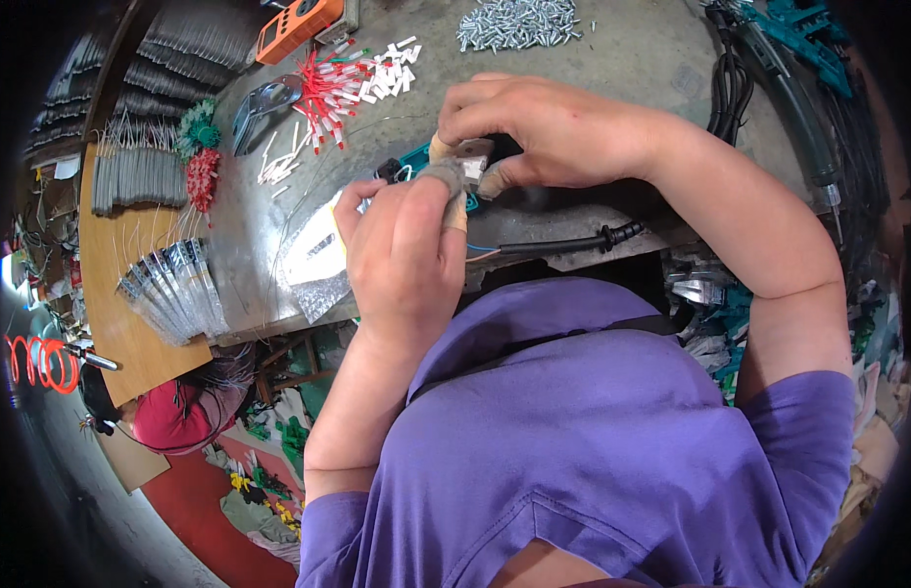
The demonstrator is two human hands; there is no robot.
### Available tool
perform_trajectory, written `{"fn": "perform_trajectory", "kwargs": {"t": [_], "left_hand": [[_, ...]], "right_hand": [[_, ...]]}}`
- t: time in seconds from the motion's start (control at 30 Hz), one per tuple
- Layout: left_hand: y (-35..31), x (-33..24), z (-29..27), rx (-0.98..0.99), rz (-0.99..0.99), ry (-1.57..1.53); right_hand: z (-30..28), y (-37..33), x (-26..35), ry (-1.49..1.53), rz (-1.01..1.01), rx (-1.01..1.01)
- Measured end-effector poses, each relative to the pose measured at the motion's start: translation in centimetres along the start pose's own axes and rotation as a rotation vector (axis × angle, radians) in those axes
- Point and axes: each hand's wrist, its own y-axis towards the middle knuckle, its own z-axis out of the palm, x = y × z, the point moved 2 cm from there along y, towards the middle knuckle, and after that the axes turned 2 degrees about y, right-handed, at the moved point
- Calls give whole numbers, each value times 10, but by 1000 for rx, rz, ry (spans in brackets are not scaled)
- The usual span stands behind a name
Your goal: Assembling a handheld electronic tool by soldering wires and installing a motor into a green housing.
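Observation:
Both of my hands meet over a teal plastic housing (pixel 413 159) at the near edge of the workbench. My left hand (pixel 407 250) is closed with bent fingers around the housing, most of which it hides. Thumb and fingers of my right hand (pixel 563 132) pinch a small silver-and-white block (pixel 473 167) at the housing's right end. Worn coverings wrap several of my fingertips. A small black part (pixel 388 171) shows beside the left fingers. Just below the hands lies a black cable (pixel 558 245) with a ribbed sleeve and thin coloured wires at its end.
On the workbench (pixel 661 59) lie a pile of screws (pixel 519 24), red-and-white wired parts (pixel 328 88), white sleeves (pixel 389 71) and an orange meter (pixel 297 29). A dark-handled tool (pixel 798 122) lies right. Bundled grey parts (pixel 147 176) stand left; a person in red (pixel 176 416) is beyond.

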Motion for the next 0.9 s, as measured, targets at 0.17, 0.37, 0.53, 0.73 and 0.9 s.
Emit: {"fn": "perform_trajectory", "kwargs": {"t": [0.17, 0.37, 0.53, 0.73, 0.9], "left_hand": [[3, 1, -8, 162, -186, -116], [-12, 11, -20, 268, -272, -70], [-20, 19, -14, 142, -170, -34], [-8, 0, -6, -49, -3, 79], [-8, 2, -7, 29, -9, 143]], "right_hand": [[-1, -2, -2, -22, -46, -43], [-1, 2, -5, 109, 19, -33], [1, 1, -5, 96, 40, -46], [5, 0, -7, 53, 20, -96], [3, 0, -9, 52, -11, -119]]}}
